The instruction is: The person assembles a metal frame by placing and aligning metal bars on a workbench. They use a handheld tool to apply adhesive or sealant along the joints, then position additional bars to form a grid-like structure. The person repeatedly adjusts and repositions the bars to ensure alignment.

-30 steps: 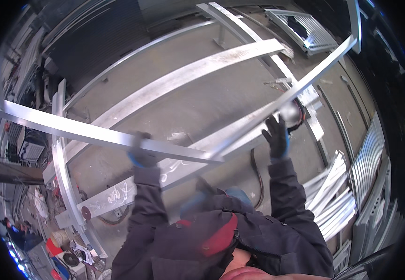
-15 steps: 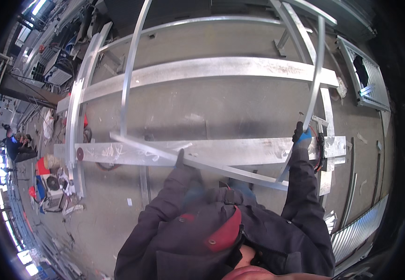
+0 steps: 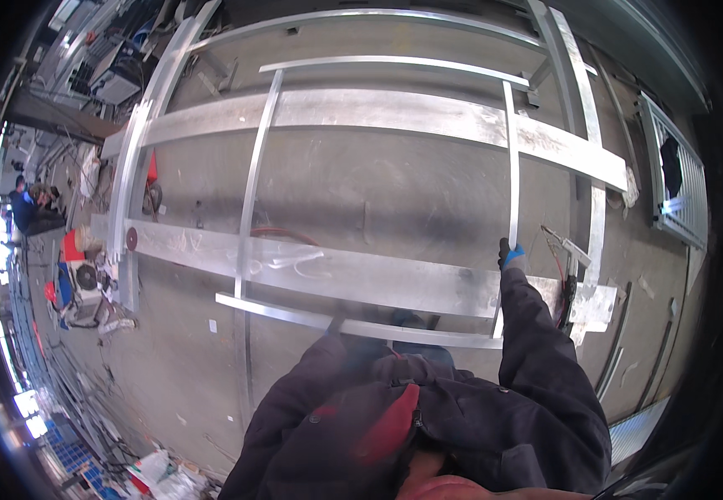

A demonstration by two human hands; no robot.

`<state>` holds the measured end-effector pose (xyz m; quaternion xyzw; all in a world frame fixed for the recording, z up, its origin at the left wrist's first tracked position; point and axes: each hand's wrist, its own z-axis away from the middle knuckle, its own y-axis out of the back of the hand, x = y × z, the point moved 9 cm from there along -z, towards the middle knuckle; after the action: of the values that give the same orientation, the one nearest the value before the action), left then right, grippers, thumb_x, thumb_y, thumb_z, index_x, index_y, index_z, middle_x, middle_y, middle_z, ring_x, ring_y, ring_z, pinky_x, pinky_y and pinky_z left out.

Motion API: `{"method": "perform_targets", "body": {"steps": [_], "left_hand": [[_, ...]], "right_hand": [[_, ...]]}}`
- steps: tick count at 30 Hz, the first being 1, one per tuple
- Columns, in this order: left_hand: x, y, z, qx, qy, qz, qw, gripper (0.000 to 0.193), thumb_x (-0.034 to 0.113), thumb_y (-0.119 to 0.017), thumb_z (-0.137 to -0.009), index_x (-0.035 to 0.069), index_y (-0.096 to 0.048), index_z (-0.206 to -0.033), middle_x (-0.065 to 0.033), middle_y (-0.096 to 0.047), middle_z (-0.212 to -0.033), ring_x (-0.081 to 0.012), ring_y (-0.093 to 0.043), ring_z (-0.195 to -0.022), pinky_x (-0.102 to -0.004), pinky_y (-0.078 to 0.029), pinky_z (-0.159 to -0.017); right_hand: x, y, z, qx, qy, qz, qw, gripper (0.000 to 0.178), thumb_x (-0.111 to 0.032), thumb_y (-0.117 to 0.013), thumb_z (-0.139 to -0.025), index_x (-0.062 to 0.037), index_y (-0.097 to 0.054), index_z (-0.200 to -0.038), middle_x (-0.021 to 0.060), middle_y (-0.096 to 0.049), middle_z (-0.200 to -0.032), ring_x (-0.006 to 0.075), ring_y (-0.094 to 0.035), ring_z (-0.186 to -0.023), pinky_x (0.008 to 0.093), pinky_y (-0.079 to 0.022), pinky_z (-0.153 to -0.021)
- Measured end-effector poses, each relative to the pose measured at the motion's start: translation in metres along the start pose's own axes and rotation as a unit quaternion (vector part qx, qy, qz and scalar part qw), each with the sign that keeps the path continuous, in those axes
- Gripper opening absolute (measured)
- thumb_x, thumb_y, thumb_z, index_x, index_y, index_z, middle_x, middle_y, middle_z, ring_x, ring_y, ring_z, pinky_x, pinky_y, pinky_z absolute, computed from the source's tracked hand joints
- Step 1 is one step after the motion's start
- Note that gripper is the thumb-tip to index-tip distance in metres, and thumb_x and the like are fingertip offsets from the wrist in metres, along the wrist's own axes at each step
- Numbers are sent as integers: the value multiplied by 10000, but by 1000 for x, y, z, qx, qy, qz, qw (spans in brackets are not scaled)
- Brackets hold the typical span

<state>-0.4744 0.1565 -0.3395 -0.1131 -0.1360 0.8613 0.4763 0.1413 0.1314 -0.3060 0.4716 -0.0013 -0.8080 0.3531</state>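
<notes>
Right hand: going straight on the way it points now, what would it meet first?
The right hand is on the frame's right bar; past that, likely the far wide beam, though depth is unclear and it might pass above.

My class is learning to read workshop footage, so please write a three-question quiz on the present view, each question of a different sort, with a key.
1. Count: how many crossbars run between the two long bars of the thin metal frame?

2. Multiple choice: which crossbar is the gloved right hand holding?
A. The one on the left
B. The one on the right
C. Neither

3. True or false: a round dark-red disc shows near the left end of the near wide beam.

Key: 1. Two. 2. B. 3. True.
</notes>
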Motion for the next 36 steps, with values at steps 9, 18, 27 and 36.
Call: {"method": "perform_targets", "body": {"steps": [9, 18, 27, 36], "left_hand": [[-15, 20, 13, 74, 39, -29, 996, 679, 611, -570, -989, 165, -483, -1493, -68, -557, -1453, -257, -476, -1366, -504, -372, -1148], [46, 115, 48, 134, -28, -223, 965, 492, 404, -480, -1068, 277, -444, -1542, -23, -411, -1604, -176, -437, -1447, -524, -378, -1144], [86, 118, 9, -96, -105, -264, 954, 546, 252, -408, -1065, 175, -286, -1592, -101, -288, -1662, -236, -258, -1546, -482, -228, -1271], [100, 73, 25, 97, -94, -130, 982, 798, 753, -501, -939, 276, -399, -1571, 18, -415, -1615, -230, -327, -1517, -498, -291, -1223]], "right_hand": [[-19, 12, 0, 22, 244, 321, 915, 602, -269, -746, -944, 0, -547, -1444, 190, -672, -1285, 247, -656, -1049, 392, -513, -941], [24, 43, 111, 34, 146, 352, 924, 578, -292, -692, -967, -3, -548, -1446, 165, -664, -1337, 268, -649, -1179, 411, -503, -1014], [97, 135, 132, 73, 93, 363, 924, 435, -349, -584, -1008, -52, -650, -1318, 204, -717, -1204, 316, -684, -1126, 377, -519, -988], [87, 78, 130, 15, 32, 440, 897, 602, -452, -659, -939, -57, -607, -1390, 233, -671, -1310, 378, -616, -1271, 435, -486, -1076]]}}
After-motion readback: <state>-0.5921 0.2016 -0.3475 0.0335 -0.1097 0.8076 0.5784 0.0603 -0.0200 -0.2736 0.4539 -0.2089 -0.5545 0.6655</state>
